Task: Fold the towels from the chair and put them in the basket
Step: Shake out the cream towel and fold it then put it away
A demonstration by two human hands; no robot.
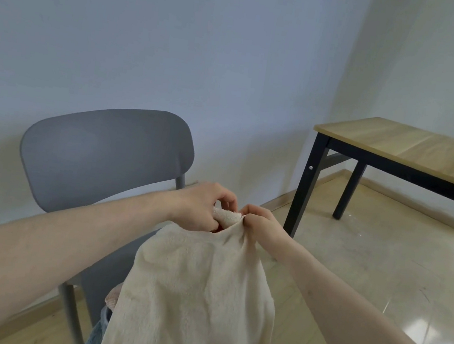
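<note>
cream towel (193,296) pinched at top by left hand (201,208) and right hand (259,223); hides chair (102,151) seat, bottom cropped

Pale wall (179,37), glossy tiled floor (364,274), wooden table (411,151)

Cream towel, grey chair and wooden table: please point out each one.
cream towel (193,296), head view, middle of hanging cloth.
grey chair (102,151), head view, middle of backrest.
wooden table (411,148), head view, bare top.

Plain room in a home, prob. a flat: grey plastic chair (102,153) by bare white wall (179,37), wood-top table (411,148) w/ black legs, glossy tile floor (379,276).
</note>
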